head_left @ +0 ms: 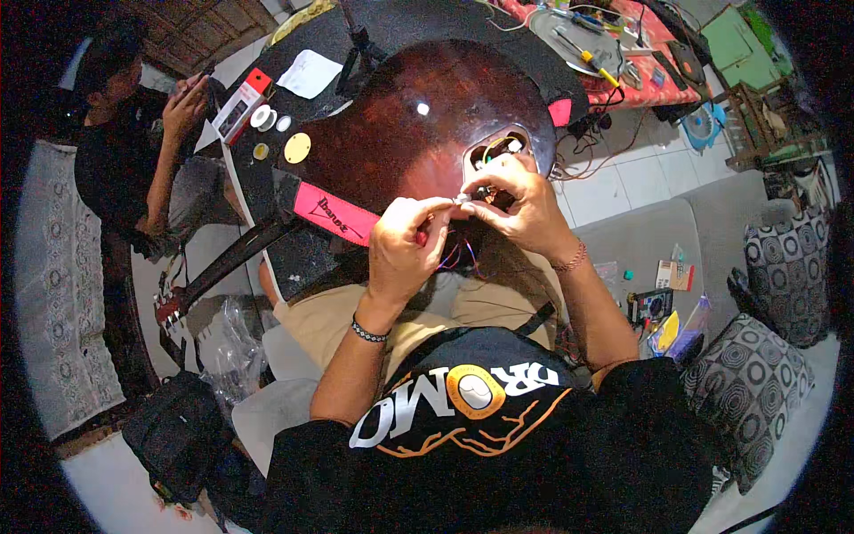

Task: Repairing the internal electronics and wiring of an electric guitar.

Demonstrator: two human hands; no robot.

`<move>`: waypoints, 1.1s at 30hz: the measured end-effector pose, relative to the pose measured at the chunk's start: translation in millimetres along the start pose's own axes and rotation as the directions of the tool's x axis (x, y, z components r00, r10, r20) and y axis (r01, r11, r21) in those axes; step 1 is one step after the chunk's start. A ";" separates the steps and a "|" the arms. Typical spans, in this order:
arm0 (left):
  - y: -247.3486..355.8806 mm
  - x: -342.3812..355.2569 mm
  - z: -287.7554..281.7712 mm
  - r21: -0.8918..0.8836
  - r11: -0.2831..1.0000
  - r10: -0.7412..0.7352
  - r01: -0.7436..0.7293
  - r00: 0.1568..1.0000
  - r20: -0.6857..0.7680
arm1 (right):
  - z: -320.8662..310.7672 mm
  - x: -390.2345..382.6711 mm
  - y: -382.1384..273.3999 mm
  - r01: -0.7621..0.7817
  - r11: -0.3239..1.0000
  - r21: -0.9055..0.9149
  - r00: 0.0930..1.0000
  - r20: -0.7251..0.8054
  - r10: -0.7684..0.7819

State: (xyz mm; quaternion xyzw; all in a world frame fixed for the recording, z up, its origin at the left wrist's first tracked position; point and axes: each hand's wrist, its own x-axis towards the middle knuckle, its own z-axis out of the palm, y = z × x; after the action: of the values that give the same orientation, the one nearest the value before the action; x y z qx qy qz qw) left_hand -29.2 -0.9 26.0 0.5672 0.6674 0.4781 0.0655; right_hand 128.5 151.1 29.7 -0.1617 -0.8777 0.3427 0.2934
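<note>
A guitar [418, 116] with a glossy dark red-brown body lies face down or on its side before me; I cannot tell which. Its body has an open cavity [494, 147] with wires and small parts inside. Close to that opening, my left hand [407, 240] and my right hand [516, 200] meet fingertip to fingertip, both pinching a small white piece [462, 199], possibly a connector. Something red [422, 238] shows between the left fingers, mostly hidden. Thin coloured wires [460, 256] dangle below the hands.
A pink strap [331, 214] crosses near the guitar neck [236, 254]. Solder spool [262, 117], round cream cover [298, 148] and red-white box [242, 105] sit on the black table. Another person [169, 125] sits at left. Tools and a yellow-handled iron [599, 67] lie on the red-clothed table.
</note>
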 end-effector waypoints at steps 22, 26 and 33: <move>-1.6 0.8 0.5 0.026 0.999 0.032 -0.032 0.999 -0.004 | 2.9 -0.8 2.5 0.043 0.999 -0.031 0.999 0.003 -0.043; -0.2 -0.3 0.7 0.043 0.999 0.007 -0.007 1.000 -0.001 | 3.4 0.5 0.0 0.091 0.995 -0.046 0.995 -0.025 -0.092; -3.9 -4.0 4.9 0.002 1.000 -0.029 0.029 1.000 -0.007 | 1.1 1.3 -2.0 0.111 0.990 -0.087 0.994 0.008 -0.111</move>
State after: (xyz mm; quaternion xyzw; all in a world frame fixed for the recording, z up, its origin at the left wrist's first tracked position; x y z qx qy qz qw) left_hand -27.4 -1.0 18.7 0.5558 0.6764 0.4784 0.0694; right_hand 126.6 149.8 31.0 -0.1248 -0.9001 0.2872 0.3030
